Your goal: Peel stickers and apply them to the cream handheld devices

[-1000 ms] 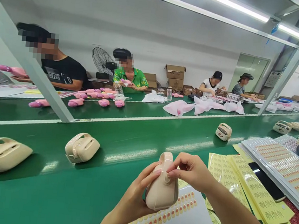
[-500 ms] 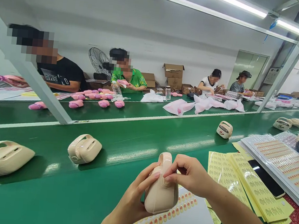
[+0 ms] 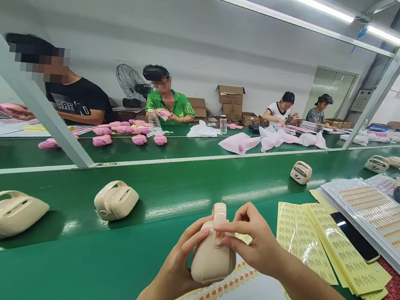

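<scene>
A small cream plastic device with a carry handle (image 3: 212,262) is tilted upright in front of me, its narrow side facing me. My left hand (image 3: 180,266) wraps round its left side and underside, with fingertips on the upper body. On that narrow side, below the handle's end, a small orange-red oval sticker (image 3: 218,236) shows. Thumb and index finger of my right hand (image 3: 254,242) are slightly apart on either side of the sticker, touching the device. Under both hands lies a white sheet (image 3: 256,299) with rows of similar stickers.
Cream devices (image 3: 116,201) stand along the green belt (image 3: 182,190). To the right are yellow label sheets (image 3: 346,249), a phone (image 3: 354,235) and stacked sticker sheets (image 3: 373,218). A metal post (image 3: 48,107) slants at left. Across the belt, several co-workers handle pink items (image 3: 139,139).
My right thumb and index finger have parted from a pinch against the device, and the orange-red sticker now shows between them. My left hand keeps its hold. The camera has shifted slightly.
</scene>
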Demonstrator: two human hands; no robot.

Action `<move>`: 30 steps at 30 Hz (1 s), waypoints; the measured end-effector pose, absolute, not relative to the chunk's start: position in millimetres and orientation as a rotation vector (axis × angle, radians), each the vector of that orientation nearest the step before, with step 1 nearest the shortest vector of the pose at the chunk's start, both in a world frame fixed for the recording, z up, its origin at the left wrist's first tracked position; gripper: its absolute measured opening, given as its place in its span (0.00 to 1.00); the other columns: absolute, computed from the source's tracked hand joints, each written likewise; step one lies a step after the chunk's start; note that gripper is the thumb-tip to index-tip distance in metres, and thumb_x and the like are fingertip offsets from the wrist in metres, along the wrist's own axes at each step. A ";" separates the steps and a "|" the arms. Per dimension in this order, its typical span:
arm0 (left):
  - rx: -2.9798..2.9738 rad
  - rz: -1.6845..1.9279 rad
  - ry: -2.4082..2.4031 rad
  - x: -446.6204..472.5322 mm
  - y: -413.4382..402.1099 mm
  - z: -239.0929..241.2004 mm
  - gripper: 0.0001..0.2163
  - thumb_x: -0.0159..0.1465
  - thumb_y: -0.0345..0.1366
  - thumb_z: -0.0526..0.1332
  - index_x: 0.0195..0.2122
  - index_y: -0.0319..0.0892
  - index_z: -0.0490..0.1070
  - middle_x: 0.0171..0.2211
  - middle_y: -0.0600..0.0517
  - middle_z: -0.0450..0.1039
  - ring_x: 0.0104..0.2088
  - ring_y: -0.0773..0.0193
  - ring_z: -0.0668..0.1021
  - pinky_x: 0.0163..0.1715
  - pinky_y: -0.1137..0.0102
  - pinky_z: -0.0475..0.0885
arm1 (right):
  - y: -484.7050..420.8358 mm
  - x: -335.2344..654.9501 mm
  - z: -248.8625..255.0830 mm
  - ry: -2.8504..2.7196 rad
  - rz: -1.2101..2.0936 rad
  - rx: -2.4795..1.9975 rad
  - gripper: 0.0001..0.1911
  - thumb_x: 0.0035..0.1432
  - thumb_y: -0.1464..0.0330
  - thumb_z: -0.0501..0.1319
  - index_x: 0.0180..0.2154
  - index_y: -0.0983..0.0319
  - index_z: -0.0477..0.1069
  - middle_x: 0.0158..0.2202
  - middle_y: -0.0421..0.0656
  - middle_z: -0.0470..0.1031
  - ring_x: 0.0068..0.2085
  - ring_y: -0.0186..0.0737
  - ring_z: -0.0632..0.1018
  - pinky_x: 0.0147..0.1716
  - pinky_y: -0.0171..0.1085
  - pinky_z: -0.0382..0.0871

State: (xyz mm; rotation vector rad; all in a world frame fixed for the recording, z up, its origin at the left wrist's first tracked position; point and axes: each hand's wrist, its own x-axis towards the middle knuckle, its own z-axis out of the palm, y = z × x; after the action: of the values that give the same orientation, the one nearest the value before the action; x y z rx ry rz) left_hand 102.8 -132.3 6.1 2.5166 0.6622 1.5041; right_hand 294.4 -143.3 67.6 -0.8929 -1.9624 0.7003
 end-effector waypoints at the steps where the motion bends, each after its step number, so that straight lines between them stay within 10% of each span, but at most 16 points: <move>1: 2.511 1.506 0.663 102.8 -132.2 5.9 0.35 0.55 0.40 0.64 0.61 0.49 0.48 0.56 0.38 0.58 0.56 0.47 0.66 0.46 0.55 0.71 | -142.8 296.7 66.5 -1.991 0.711 -0.867 0.19 0.54 0.67 0.62 0.49 0.52 0.70 0.37 0.43 0.62 0.40 0.38 0.67 0.43 0.40 0.67; 7: 2.479 1.501 0.659 105.6 -135.2 4.7 0.36 0.54 0.42 0.65 0.61 0.51 0.48 0.56 0.38 0.60 0.54 0.45 0.68 0.42 0.55 0.73 | -120.8 298.5 66.3 -2.086 1.013 -0.724 0.48 0.42 0.55 0.68 0.61 0.54 0.49 0.63 0.49 0.45 0.63 0.52 0.47 0.58 0.52 0.47; 16: 2.516 1.530 0.588 106.2 -134.8 1.1 0.38 0.53 0.39 0.66 0.62 0.53 0.46 0.59 0.41 0.58 0.55 0.48 0.68 0.45 0.57 0.73 | -109.9 270.4 46.0 -1.591 1.296 -0.589 0.23 0.44 0.50 0.64 0.34 0.59 0.64 0.39 0.41 0.62 0.40 0.36 0.66 0.41 0.36 0.61; 24: 1.797 1.707 0.947 121.3 -147.8 -12.5 0.41 0.41 0.58 0.66 0.56 0.55 0.56 0.53 0.46 0.65 0.49 0.45 0.72 0.42 0.53 0.72 | -74.6 286.8 27.6 -1.773 1.641 -0.780 0.25 0.50 0.47 0.57 0.37 0.62 0.66 0.28 0.38 0.66 0.27 0.31 0.67 0.25 0.31 0.59; 30: 1.507 1.359 1.446 125.8 -126.6 -25.6 0.35 0.46 0.59 0.61 0.51 0.43 0.61 0.24 0.57 0.68 0.19 0.65 0.68 0.22 0.68 0.68 | -34.8 293.7 35.6 -1.897 0.633 -1.683 0.09 0.62 0.67 0.49 0.35 0.62 0.66 0.31 0.41 0.72 0.33 0.36 0.73 0.29 0.32 0.63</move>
State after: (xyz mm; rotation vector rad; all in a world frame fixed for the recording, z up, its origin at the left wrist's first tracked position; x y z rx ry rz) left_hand 125.8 -126.6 -25.6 1.5071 1.4463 1.3590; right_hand 293.7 -34.8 35.6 -1.6827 -1.8965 0.6334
